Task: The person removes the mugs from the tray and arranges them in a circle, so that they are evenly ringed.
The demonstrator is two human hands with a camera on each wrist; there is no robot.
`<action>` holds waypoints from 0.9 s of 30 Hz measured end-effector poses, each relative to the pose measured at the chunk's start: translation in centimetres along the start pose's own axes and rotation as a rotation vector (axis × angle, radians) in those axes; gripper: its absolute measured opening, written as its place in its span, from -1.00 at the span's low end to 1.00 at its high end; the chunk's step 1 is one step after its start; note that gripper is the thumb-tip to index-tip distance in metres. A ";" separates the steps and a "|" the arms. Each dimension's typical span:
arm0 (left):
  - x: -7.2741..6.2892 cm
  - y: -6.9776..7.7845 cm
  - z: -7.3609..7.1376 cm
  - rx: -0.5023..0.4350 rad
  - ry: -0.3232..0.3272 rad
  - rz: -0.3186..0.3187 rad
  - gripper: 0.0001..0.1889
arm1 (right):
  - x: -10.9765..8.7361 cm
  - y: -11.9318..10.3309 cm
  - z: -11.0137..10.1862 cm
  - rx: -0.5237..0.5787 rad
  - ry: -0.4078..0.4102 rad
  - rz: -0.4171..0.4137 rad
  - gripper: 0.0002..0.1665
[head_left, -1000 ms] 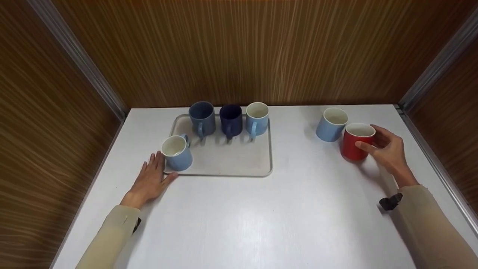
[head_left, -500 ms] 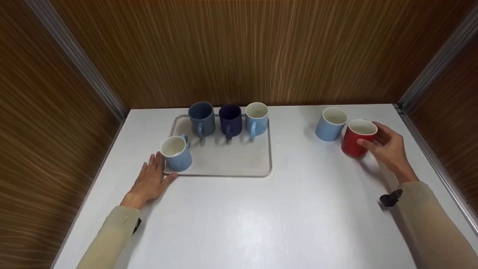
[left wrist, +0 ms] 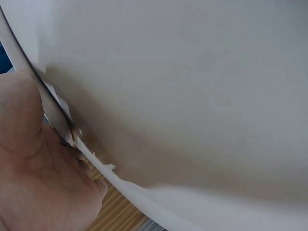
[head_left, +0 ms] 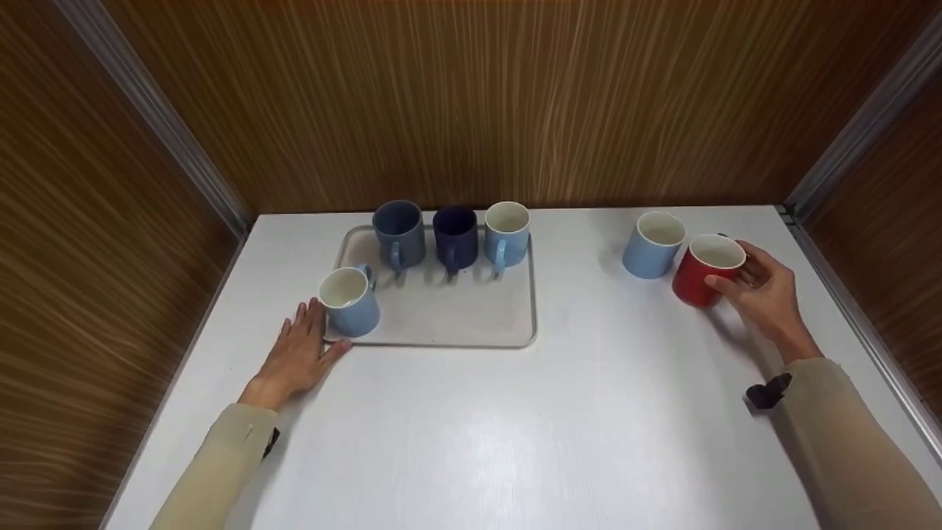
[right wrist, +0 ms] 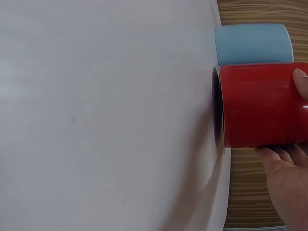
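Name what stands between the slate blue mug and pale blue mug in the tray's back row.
A dark navy cylindrical mug, in the head view.

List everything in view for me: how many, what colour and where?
Table: 1, white, under the tray
Tray: 1, off-white, left of centre
Red mug: 1, red, in the right hand
Light blue mugs: 3, light blue, tray front left, tray back right, beside red mug
Grey-blue mug: 1, grey-blue, tray back left
Navy mug: 1, dark blue, tray back middle
Wood-grain panels: 3, brown, back and sides
Metal strips: 2, grey, back corners
Blue patch: 1, blue, left wrist view's left edge, unclear
Black attachments: 2, black, one at each wrist
Sleeves: 2, beige, forearms
Left hand: 1, bare, beside the tray
Right hand: 1, bare, gripping red mug
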State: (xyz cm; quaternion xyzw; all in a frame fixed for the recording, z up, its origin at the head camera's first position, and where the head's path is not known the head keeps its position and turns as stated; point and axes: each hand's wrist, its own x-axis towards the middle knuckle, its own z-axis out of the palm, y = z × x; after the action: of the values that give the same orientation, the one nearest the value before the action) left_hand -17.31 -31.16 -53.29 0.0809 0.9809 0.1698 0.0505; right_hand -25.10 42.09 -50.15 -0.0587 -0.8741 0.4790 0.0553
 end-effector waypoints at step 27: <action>0.0 -0.2 0.2 0.003 0.002 -0.003 -0.01 | 0.7 0.5 1.0 0.092 0.016 -0.011 0.09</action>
State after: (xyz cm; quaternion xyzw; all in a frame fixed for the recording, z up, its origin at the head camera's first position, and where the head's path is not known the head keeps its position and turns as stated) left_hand -17.29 -31.31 -53.50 0.0793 0.9813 0.1682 0.0494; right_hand -25.97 41.64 -51.13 -0.0551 -0.8508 0.5181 0.0676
